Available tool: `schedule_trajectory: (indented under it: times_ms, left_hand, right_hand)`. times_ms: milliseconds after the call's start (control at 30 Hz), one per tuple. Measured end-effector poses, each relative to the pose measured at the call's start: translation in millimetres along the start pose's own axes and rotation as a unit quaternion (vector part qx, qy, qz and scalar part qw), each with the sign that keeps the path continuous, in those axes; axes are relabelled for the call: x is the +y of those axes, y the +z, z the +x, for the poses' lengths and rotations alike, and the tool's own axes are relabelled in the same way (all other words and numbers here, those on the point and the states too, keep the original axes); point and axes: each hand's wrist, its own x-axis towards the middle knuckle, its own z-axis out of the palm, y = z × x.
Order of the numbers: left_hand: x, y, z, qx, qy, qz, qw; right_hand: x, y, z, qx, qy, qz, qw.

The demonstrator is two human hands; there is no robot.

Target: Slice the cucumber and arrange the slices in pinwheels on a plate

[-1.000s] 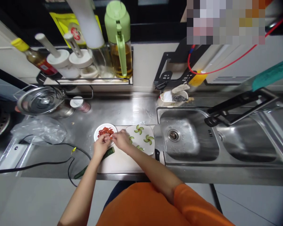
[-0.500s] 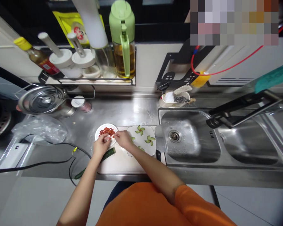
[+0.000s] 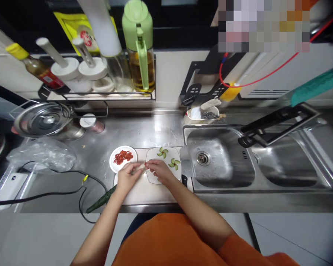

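Observation:
My left hand [image 3: 128, 178] and my right hand [image 3: 160, 170] meet fingertip to fingertip over the left edge of a white square plate [image 3: 166, 154] that carries green cucumber pinwheels. Both hands are pinched closed on something small that I cannot make out. A small round white dish [image 3: 122, 157] of chopped red pieces sits just beyond my left hand. Both dishes rest on a pale cutting board [image 3: 144, 194]. A long green cucumber [image 3: 101, 200] lies under my left wrist, pointing toward the counter's front edge.
A steel sink [image 3: 219, 162] with a black tap [image 3: 274, 123] lies to the right. A rack of bottles and jars [image 3: 100, 74], a steel pot lid [image 3: 43, 120], a clear plastic bag [image 3: 44, 155] and a black cable [image 3: 58, 192] fill the left side.
Both hands have left the round dish of red pieces and moved right and toward me, to the left edge of the cucumber plate. The camera view shifted slightly.

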Motion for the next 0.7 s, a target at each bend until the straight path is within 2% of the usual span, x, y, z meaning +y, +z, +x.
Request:
schedule_trajectory:
  times_ms: [167, 367, 533, 700]
  left_hand:
    - [18.5, 21.2, -5.5, -0.018, 0.041, -0.015, 0.999]
    - [33.7, 33.4, -4.5, -0.064, 0.048, -0.032, 0.996]
    - [40.3, 39.3, -6.1, -0.097, 0.003, -0.048, 0.994]
    - [38.7, 46.4, -10.8, -0.128, -0.099, -0.114, 0.98]
  right_hand:
    - [4.6, -13.8, -22.8, 0.075, -0.017, 0.005, 0.997]
    - [12.4, -26.9, -37.0, 0.092, -0.052, 0.011, 0.994]
    - [18.3, -34.4, -44.5, 0.106, -0.054, 0.012, 0.993]
    - [17.2, -46.7, -52.2, 0.097, -0.062, 0.01, 0.993]
